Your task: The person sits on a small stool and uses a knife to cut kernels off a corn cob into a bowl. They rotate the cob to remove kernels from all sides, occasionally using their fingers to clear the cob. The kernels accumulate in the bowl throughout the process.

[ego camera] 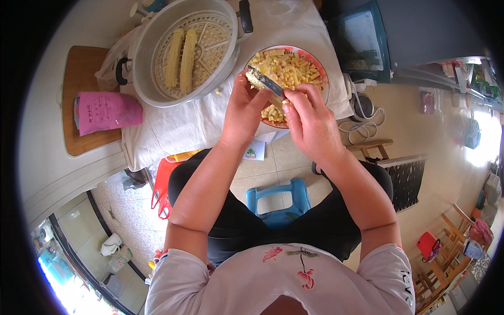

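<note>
My left hand (pixel 246 104) grips a corn cob (pixel 255 80), mostly hidden by the fingers, its pale end showing above the thumb. In my right hand (pixel 313 122) is a knife, its dark blade (pixel 267 81) flecked with corn bits and lying across the cob. Both hands are over the near left part of a red-patterned plate (pixel 325 80). Loose corn kernels (pixel 301 71), some in joined strips, are heaped on it. Left of the plate, two corn cobs (pixel 189 59) lie side by side on the perforated steamer tray (pixel 210 47) of a metal pot (pixel 143 78).
A white cloth (pixel 165 130) covers the table under pot and plate. A pink pouch (pixel 108 113) lies at the left, by a brown wooden board (pixel 84 63). A dark teal bag (pixel 364 43) stands at the right. Below are a blue stool (pixel 281 208) and a white cable (pixel 356 128).
</note>
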Demonstrator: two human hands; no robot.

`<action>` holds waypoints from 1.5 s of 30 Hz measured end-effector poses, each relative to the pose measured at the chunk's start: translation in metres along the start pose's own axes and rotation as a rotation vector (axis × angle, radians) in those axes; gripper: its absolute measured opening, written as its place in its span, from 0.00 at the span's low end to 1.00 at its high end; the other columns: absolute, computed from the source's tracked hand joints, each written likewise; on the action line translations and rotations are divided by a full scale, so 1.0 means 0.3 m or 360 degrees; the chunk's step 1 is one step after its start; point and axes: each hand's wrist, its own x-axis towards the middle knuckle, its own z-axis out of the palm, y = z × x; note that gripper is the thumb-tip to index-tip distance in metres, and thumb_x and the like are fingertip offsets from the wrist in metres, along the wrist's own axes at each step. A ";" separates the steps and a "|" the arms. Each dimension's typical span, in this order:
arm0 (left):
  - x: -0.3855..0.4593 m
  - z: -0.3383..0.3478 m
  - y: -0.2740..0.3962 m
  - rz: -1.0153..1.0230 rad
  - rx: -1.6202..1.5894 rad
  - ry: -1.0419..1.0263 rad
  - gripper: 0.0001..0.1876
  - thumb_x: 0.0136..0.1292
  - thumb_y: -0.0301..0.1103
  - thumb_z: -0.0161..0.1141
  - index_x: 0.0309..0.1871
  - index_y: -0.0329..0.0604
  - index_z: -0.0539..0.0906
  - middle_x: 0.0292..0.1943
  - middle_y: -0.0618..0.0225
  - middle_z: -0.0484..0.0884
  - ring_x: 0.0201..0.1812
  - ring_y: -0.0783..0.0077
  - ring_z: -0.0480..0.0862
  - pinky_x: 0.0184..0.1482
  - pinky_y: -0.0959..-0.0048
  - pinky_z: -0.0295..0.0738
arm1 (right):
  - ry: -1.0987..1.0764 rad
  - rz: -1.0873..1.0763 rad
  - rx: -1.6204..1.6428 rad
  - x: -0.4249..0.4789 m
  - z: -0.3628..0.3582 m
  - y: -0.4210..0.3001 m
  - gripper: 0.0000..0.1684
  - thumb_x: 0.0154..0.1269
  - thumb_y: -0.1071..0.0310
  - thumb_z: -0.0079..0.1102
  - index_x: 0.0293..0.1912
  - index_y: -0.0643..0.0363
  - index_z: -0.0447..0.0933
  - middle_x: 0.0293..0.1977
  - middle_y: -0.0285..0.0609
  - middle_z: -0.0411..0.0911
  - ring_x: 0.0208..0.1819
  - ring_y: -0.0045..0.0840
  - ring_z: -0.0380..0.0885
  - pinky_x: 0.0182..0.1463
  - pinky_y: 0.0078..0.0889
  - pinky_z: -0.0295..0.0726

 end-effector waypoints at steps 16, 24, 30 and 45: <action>-0.017 0.002 -0.027 0.0121 0.0141 0.0047 0.21 0.68 0.22 0.53 0.62 0.33 0.64 0.54 0.59 0.76 0.56 0.72 0.75 0.60 0.72 0.70 | -0.0089 0.0176 -0.0099 -0.021 -0.020 -0.053 0.07 0.64 0.73 0.59 0.39 0.58 0.70 0.42 0.46 0.70 0.28 0.43 0.81 0.27 0.40 0.82; -0.028 0.024 -0.048 0.0145 0.0266 0.0115 0.18 0.68 0.22 0.54 0.59 0.33 0.65 0.52 0.59 0.76 0.54 0.71 0.76 0.57 0.71 0.72 | -0.0140 0.0239 -0.0108 -0.020 -0.011 -0.064 0.08 0.65 0.72 0.59 0.40 0.59 0.69 0.43 0.49 0.68 0.28 0.46 0.81 0.27 0.43 0.82; -0.047 0.019 -0.111 0.0219 0.0590 0.0083 0.20 0.66 0.23 0.56 0.59 0.33 0.64 0.51 0.58 0.77 0.53 0.69 0.77 0.55 0.70 0.73 | -0.0149 0.0298 -0.0056 0.000 0.004 -0.058 0.07 0.66 0.71 0.58 0.40 0.60 0.69 0.43 0.52 0.68 0.29 0.49 0.81 0.30 0.46 0.83; -0.042 0.017 -0.027 -0.0143 0.0162 0.0099 0.20 0.70 0.28 0.53 0.63 0.35 0.66 0.56 0.60 0.77 0.54 0.70 0.79 0.54 0.68 0.78 | -0.0065 0.0443 0.0274 -0.021 -0.015 0.005 0.05 0.69 0.71 0.55 0.41 0.61 0.71 0.38 0.53 0.73 0.35 0.50 0.77 0.39 0.45 0.77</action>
